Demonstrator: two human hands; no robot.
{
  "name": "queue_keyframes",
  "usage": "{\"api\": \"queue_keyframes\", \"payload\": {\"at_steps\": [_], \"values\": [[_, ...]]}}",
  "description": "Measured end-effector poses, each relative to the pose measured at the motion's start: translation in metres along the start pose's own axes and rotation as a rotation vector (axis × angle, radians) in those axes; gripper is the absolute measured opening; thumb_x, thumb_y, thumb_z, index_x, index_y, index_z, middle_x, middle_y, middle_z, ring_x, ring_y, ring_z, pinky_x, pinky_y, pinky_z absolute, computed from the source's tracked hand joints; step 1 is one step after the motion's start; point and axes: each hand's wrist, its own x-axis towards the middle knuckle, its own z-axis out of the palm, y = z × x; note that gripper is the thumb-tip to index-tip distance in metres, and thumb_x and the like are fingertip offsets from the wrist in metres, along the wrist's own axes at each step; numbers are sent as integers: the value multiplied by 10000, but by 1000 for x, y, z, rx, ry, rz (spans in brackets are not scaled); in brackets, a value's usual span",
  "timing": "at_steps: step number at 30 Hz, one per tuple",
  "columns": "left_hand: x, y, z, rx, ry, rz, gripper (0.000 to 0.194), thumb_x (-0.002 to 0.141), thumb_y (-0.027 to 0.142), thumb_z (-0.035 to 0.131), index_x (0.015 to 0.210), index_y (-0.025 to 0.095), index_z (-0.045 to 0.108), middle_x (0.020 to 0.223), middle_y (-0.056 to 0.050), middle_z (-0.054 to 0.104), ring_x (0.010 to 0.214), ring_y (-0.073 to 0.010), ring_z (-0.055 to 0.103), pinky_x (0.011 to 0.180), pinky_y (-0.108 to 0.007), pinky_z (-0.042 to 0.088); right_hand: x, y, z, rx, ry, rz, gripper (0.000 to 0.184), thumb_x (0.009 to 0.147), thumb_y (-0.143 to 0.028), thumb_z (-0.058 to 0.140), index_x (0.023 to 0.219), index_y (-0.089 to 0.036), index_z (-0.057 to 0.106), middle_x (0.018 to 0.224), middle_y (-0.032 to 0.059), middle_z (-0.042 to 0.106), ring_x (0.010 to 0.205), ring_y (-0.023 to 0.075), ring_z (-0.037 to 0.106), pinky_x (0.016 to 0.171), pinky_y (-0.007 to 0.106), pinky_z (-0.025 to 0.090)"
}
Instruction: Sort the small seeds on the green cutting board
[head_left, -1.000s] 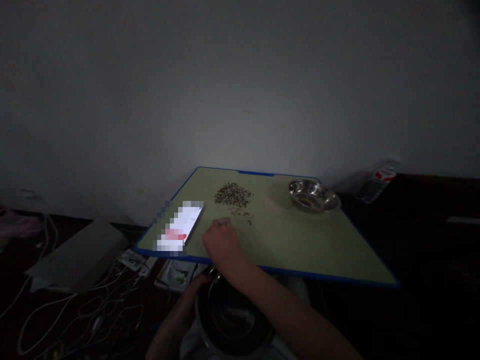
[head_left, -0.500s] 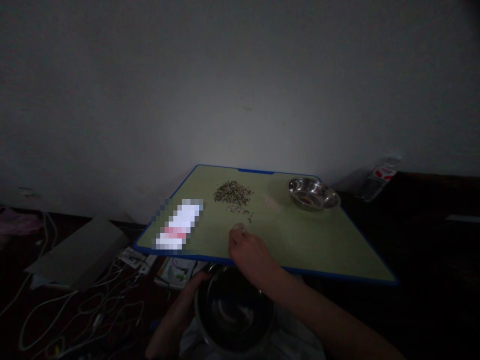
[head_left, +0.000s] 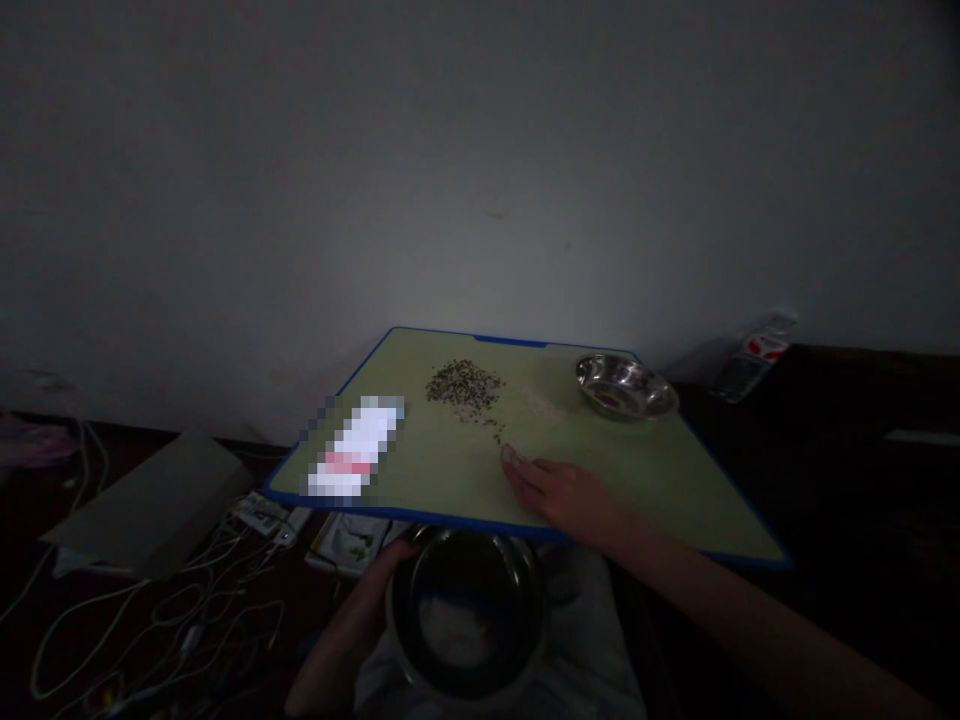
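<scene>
My right hand [head_left: 559, 495] rests low over the pale green tabletop [head_left: 442, 470], right of its middle. Its fingers are drawn together around something small, whitish and clear at the tips, too dim to name. Just beyond those fingertips, a few dark grains trail off a loose pile of small dark and light grains [head_left: 463, 385]. Down in my lap sits a deep metal bowl [head_left: 469, 690], dark inside, with a pale patch at its bottom. My left hand [head_left: 394, 560] grips its left rim, the fingers partly hidden.
A shallow shiny metal bowl [head_left: 626, 388] stands at the table's back right, beside a faint pale scatter [head_left: 541, 403]. A blurred-out bright phone-like shape [head_left: 356, 447] lies at the left. Cables [head_left: 187, 640] and a grey box [head_left: 154, 505] cover the floor. A plastic package [head_left: 754, 357] leans by the wall.
My right hand has moved rightward, from above the table's near edge and the lap bowl to farther over the tabletop. My left hand stays at the bowl's rim.
</scene>
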Motion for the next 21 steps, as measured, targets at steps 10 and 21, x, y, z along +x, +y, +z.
{"api": "queue_keyframes", "payload": {"at_steps": [10,21], "values": [[-4,3,4,39,47,32,145,676,275,570,609,179,654,549,29,680,569,-144,588,652,-260,435,-23,68,12,-29,-86,-42,492,853,-27,314,1335,-122,313,1053,118,602,875,171,567,693,285,465],[-5,4,4,29,43,16,160,683,301,567,675,183,675,572,10,701,623,-170,622,714,-279,440,-18,89,25,58,158,242,329,918,-214,327,1128,-150,573,872,79,651,770,133,593,672,254,472]]}}
